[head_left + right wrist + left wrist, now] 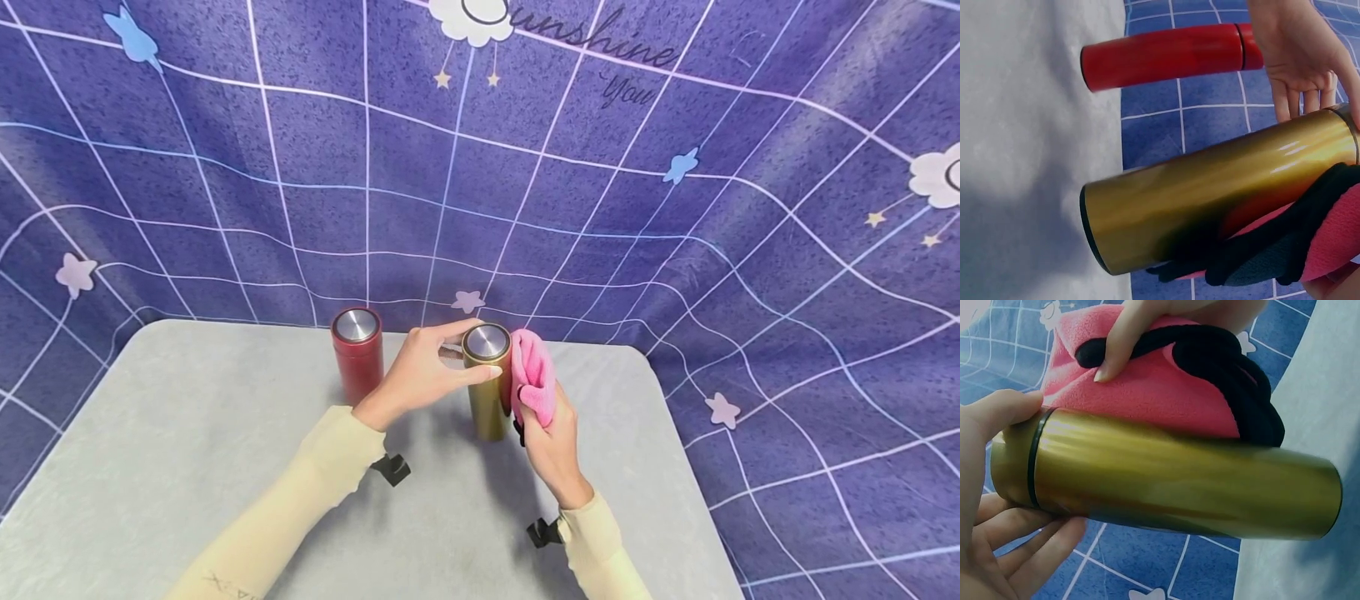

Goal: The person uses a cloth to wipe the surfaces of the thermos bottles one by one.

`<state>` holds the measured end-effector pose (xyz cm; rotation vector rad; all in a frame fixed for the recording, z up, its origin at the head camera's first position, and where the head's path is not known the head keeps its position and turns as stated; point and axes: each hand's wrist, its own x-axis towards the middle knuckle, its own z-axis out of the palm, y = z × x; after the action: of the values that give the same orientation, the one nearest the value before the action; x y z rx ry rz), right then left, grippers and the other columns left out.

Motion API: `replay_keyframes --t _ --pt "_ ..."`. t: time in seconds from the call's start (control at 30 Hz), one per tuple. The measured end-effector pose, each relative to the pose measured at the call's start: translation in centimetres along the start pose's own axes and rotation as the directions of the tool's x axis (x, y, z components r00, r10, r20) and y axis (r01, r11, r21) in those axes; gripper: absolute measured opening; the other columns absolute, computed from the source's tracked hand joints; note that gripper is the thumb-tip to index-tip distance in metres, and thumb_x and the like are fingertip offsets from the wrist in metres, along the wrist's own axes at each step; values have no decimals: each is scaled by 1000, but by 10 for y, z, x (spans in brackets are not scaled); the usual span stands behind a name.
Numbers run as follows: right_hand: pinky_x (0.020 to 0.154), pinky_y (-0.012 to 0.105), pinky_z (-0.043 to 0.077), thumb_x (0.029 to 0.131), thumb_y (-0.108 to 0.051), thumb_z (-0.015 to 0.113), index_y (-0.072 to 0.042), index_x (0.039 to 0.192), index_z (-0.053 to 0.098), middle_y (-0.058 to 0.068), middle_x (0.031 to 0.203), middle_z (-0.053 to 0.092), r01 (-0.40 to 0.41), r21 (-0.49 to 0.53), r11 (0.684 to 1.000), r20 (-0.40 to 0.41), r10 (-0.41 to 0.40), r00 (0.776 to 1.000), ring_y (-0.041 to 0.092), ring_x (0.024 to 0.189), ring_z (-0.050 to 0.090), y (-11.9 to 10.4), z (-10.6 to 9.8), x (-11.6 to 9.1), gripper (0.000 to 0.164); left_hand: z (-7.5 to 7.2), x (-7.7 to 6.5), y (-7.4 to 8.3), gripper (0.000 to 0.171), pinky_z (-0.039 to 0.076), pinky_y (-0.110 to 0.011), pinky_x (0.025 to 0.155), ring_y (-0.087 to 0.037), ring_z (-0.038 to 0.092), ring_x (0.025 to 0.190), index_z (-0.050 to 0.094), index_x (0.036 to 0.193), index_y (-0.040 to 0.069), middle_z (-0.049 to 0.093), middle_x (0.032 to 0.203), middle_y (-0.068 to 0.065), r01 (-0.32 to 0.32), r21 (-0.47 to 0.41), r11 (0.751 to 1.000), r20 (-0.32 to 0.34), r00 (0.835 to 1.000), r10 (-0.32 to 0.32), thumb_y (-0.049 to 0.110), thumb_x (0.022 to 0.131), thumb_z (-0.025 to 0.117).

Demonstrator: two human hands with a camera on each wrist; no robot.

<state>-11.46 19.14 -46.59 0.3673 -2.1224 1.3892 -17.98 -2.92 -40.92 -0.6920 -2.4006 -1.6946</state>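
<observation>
A gold thermos (487, 408) with a silver-topped lid stands upright over the grey table. My left hand (420, 371) grips it near the lid, thumb on the near side and fingers around the back. Against its right side my right hand (553, 437) holds a folded pink cloth (534, 375). Black edging (1210, 359) on the cloth shows in the left wrist view, where the right thumb presses into the fabric. Left of the gold one is a red thermos (358, 362), untouched, partly hidden behind my left hand; its body (1166, 57) also appears in the right wrist view.
The grey table (187, 433) ends at a back edge close behind both thermoses. Beyond it hangs a purple-blue curtain (315, 150) with grid lines, stars and clouds, which also runs along both sides. Black mounts (393, 469) stick out at the wrists.
</observation>
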Motion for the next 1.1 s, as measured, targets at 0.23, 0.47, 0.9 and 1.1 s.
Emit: replay_keyframes --t 0.23,0.47,0.9,1.1 --pt "105 16 49 96 3 71 0 138 68 15 129 73 52 -25 998 1 -52 999 30 112 70 5 -1 -4 42 3 0 -4 64 60 -39 99 -16 77 106 73 141 18 76 131 0 32 -1 999 24 999 -32 38 83 93" --pt "117 22 43 96 3 70 -2 149 61 14 144 67 132 -51 990 34 -130 991 30 133 64 7 -3 -3 54 7 1 -5 66 63 -45 94 -24 77 109 68 145 12 74 134 -8 87 -54 995 36 996 -85 32 87 91" --pt "116 27 44 104 -15 66 -1 143 65 16 136 68 302 -159 940 50 -298 953 35 122 64 16 -6 -11 41 9 7 -3 45 58 -52 99 -18 77 105 76 129 17 80 112 3 69 34 997 86 994 -72 41 92 85" --pt "121 30 40 109 -28 58 1 140 67 21 144 64 377 -220 900 51 -375 926 42 127 63 14 -7 -13 44 9 8 -3 41 57 -45 96 -16 76 103 77 124 17 80 108 6 75 62 995 95 992 -81 45 95 82"
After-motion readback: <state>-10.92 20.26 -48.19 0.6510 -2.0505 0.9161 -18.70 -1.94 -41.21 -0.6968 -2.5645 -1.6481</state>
